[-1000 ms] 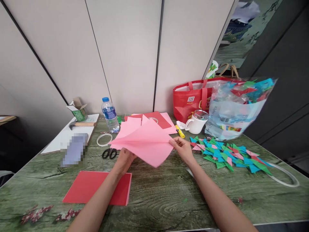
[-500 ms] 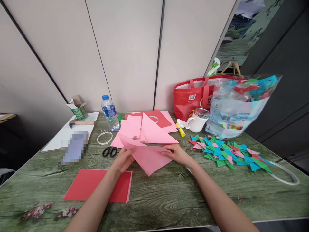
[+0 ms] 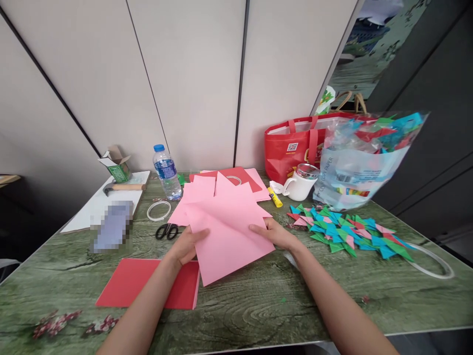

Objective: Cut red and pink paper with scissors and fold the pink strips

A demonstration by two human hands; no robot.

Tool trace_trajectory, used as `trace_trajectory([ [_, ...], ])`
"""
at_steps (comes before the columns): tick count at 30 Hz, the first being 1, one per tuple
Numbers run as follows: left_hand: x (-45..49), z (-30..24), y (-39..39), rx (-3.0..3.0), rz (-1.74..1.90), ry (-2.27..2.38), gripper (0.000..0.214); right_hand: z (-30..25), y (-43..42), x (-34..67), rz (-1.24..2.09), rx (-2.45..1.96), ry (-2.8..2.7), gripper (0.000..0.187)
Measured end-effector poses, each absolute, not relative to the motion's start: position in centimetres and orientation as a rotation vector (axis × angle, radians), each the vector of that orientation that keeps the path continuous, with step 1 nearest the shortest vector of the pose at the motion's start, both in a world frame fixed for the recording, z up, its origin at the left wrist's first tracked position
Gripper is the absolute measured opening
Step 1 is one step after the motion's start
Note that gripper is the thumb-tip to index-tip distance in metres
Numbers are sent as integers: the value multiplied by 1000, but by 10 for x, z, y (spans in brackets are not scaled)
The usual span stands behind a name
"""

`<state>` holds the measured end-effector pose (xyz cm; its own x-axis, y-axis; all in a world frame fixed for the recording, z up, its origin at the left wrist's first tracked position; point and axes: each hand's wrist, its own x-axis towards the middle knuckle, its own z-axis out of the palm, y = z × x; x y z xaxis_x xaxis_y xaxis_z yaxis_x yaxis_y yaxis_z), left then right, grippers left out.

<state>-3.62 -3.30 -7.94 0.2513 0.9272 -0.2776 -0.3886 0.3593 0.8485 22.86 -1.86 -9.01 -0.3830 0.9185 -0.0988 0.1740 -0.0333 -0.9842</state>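
Note:
A sheet of pink paper (image 3: 231,236) is held up above the table, opened out with a faint diagonal crease across it. My left hand (image 3: 188,244) pinches its left edge, thumb on top and fingers behind. At the right edge my right hand (image 3: 275,232) grips it the same way. Behind the sheet lie more pink papers (image 3: 199,190), partly covered by it. Black-handled scissors (image 3: 167,230) rest left of the sheet, their blades out of sight. A stack of red and pink paper (image 3: 127,283) lies partly under my left forearm.
A water bottle (image 3: 167,172), tape roll (image 3: 158,210), hammer (image 3: 125,187) and small green box (image 3: 118,167) stand or lie at left. Rightward are a glue stick (image 3: 275,197), white mug (image 3: 301,183), red bag (image 3: 277,153), plastic bag (image 3: 347,177) and folded paper pieces (image 3: 343,230) round a hoop (image 3: 441,273).
The pink sheet was folded along a diagonal with its point downward; now it is spread open into a full sheet. Both hands keep hold of its edges.

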Motion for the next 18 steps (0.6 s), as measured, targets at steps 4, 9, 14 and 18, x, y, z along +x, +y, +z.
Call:
trace_trajectory([
  [4,-38,-79,-35,759,935,864,30,-94,-14,235,1530,-1090,-1523,34],
  [9,-37,-78,-33,775,906,869,28,-98,-10,241,1651,-1075,-1269,33],
  [14,-34,-77,-32,685,946,906,26,-95,-10,243,1671,-1033,-1221,29],
  [18,-34,-74,-28,580,981,945,33,-92,-7,244,1531,-951,-1254,35],
])
